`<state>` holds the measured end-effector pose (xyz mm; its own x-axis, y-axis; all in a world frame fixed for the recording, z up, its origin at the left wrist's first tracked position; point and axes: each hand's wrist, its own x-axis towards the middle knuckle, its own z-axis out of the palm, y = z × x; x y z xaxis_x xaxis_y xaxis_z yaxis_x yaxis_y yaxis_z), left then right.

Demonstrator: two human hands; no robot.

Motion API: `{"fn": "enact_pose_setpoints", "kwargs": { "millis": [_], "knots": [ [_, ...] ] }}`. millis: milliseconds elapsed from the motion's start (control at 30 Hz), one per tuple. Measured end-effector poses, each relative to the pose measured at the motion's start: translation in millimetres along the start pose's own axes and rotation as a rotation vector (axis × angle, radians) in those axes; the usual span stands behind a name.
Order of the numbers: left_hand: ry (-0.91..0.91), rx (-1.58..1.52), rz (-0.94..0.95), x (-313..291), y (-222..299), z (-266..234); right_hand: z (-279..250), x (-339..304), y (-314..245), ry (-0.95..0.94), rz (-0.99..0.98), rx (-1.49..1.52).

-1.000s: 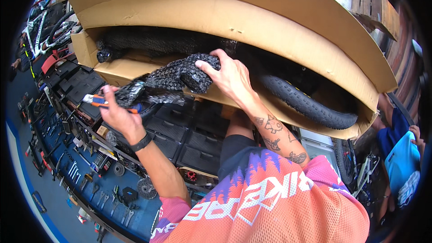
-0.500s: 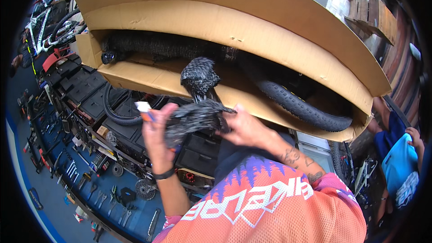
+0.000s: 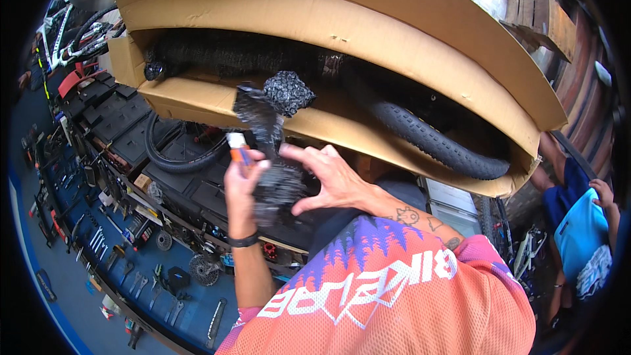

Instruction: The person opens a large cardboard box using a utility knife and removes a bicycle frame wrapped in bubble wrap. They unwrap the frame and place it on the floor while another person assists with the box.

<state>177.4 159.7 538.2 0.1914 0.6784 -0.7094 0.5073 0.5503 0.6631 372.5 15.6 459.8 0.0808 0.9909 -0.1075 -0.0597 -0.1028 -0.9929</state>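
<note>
My left hand [image 3: 243, 184] is closed around a small white-and-orange object [image 3: 238, 147], whose exact kind I cannot make out. Beside that hand hangs a bundle of black bubble wrap [image 3: 279, 190], blurred by motion. My right hand [image 3: 335, 181] has its thumb and fingers spread at the bundle's right side, the index fingertip close to or touching the wrap. A loose flap of wrap [image 3: 256, 108] rises above the bundle, next to a rounded lump covered in black bubble wrap [image 3: 289, 92] at the near edge of a long open cardboard box [image 3: 217, 102].
Inside the box lie a long black-wrapped piece [image 3: 230, 49] and a knobby tyre [image 3: 434, 141]. Black cases [image 3: 118, 131] and a wheel [image 3: 154, 144] stand left of me. Tools lie on a blue surface [image 3: 131, 273]. At right is another person with a light-blue item [image 3: 582, 223].
My right hand has loosened from the wrap and spread its fingers. The bundle has dropped lower, with a flap now standing up beside the rounded lump. My left hand has shifted slightly right.
</note>
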Motion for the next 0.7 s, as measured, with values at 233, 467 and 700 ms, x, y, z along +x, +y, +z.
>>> {"fn": "enact_pose_setpoints", "kwargs": {
  "millis": [233,467,700],
  "knots": [
    [0.283,-0.247,-0.071,-12.3,-39.6,31.0,5.3,3.9,90.3,0.408,0.312,-0.471],
    [0.204,-0.231,-0.004,-6.6,-27.4,42.7,13.0,95.1,264.7,0.159,0.92,-0.483],
    [0.259,-0.178,0.136,55.6,1.5,71.1,-3.3,84.9,240.6,0.456,0.83,0.029]
  ]
}}
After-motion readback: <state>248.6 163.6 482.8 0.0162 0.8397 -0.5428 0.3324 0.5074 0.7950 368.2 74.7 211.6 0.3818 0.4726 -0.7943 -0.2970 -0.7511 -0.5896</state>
